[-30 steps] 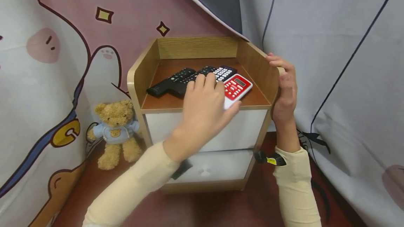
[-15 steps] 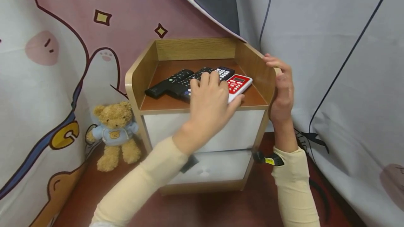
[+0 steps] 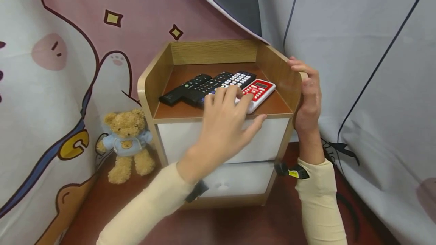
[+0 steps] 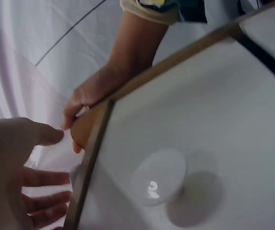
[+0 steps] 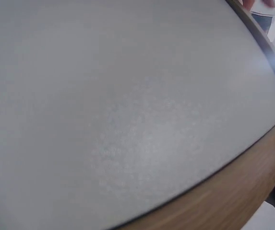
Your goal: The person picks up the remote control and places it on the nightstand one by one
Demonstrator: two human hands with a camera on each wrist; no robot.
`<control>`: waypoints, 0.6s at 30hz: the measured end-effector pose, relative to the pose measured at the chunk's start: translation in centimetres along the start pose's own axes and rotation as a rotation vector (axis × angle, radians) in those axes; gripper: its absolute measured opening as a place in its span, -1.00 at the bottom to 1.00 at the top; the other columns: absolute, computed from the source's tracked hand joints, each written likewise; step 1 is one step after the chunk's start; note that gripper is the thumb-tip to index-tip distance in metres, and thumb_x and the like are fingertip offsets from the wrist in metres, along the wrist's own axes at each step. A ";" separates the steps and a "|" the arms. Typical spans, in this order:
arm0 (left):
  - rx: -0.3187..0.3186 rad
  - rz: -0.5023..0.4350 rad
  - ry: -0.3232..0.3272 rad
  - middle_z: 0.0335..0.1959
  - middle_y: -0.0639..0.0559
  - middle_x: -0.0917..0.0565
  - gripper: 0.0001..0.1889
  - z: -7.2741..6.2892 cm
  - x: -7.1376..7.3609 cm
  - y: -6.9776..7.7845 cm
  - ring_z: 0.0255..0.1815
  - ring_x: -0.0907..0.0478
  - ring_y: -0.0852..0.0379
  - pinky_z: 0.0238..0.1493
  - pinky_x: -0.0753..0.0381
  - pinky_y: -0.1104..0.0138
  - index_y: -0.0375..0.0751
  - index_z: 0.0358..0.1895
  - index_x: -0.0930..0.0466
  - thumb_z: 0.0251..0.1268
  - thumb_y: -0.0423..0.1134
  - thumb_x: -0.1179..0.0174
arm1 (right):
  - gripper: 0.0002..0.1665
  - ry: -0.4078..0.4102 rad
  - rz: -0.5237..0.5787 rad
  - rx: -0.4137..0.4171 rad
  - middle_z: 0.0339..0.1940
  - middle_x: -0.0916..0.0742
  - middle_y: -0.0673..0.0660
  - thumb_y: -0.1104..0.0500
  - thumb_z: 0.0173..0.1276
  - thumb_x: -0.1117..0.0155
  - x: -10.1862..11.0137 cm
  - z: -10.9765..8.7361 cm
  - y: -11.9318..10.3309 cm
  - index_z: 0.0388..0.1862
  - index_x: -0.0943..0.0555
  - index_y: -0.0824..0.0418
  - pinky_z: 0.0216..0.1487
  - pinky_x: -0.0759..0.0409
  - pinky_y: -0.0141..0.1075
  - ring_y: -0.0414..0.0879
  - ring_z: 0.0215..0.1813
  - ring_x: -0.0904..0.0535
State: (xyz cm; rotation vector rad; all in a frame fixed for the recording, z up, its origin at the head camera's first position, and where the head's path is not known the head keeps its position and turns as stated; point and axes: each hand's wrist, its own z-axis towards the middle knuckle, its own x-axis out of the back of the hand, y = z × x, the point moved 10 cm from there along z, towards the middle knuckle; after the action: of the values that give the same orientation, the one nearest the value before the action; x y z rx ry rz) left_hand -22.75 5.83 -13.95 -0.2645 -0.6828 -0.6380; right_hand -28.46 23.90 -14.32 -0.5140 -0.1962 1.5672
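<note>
My left hand [image 3: 223, 118] reaches over the front of the cabinet top, its fingers spread and its index fingertip on or just over the red-and-white calculator [image 3: 260, 92]. Its other fingertips lie near a dark keypad device with white keys [image 3: 243, 78], partly covered by the hand. To the left are two black remote controls [image 3: 185, 89], [image 3: 214, 82], side by side and slanted. My right hand [image 3: 308, 97] grips the front edge of the right side panel [image 3: 281, 73]. In the left wrist view, the left hand [image 4: 12, 167] appears beyond the cabinet's front edge, with the right hand [image 4: 96, 91] further back.
The wooden cabinet [image 3: 212, 52] has raised sides and white drawers; a round white knob [image 4: 159, 177] shows on one drawer front. A teddy bear [image 3: 127, 143] in a blue hoodie sits left of it. A printed curtain [image 3: 218, 6] hangs behind.
The red-and-white calculator has slid slightly to the right. My left hand's fingers have spread and its thumb has come away from the calculator. The right hand keeps its grip on the side panel.
</note>
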 end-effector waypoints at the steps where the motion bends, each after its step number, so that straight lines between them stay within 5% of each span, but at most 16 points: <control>1: -0.032 -0.031 0.033 0.02 -0.05 -0.55 -0.54 -0.4 0.4 0.3 0.05 -0.40 -0.02 -0.02 -0.38 0.10 -0.08 0.07 -0.62 0.31 0.18 -0.19 | -0.64 -0.002 -0.004 0.005 0.24 -0.60 0.09 0.02 0.45 0.05 0.0 0.0 -0.1 0.04 -0.59 0.11 0.54 -0.05 -0.13 0.10 0.49 -0.23; 7: -0.295 -0.160 0.203 -0.09 -0.03 -0.59 -0.60 -3.1 2.0 2.3 -0.06 -0.45 0.02 -0.08 -0.42 0.21 -0.12 0.03 -0.66 0.24 0.04 -0.30 | -0.64 0.005 -0.002 0.004 0.24 -0.59 0.10 0.02 0.45 0.06 0.2 -0.2 -0.1 0.04 -0.58 0.12 0.53 -0.07 -0.13 0.10 0.49 -0.24; 12: -0.521 -0.250 0.284 -0.16 -0.02 -0.64 -0.65 -6.5 2.1 3.0 -0.11 -0.53 0.06 -0.07 -0.51 0.26 -0.14 -0.07 -0.69 0.12 -0.05 -0.39 | -0.63 0.013 -0.019 -0.006 0.26 -0.59 0.10 0.01 0.45 0.06 0.5 -0.5 -0.2 0.05 -0.58 0.11 0.53 -0.07 -0.14 0.10 0.49 -0.23; 18: -0.557 -0.322 0.312 -0.21 -0.07 -0.65 -0.71 -9.6 1.3 -0.1 -0.18 -0.57 0.03 -0.07 -0.57 0.22 -0.22 -0.07 -0.67 0.25 -0.11 -0.26 | -0.60 -0.002 -0.065 -0.023 0.31 -0.57 0.10 0.04 0.44 0.11 0.1 -0.2 -0.2 0.07 -0.58 0.11 0.52 -0.08 -0.14 0.08 0.51 -0.22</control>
State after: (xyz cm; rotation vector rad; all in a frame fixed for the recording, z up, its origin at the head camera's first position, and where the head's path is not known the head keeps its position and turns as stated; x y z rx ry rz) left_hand -17.18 1.08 -20.32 -0.5620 -0.2338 -1.1502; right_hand -28.16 23.98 -14.39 -0.5191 -0.2301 1.5032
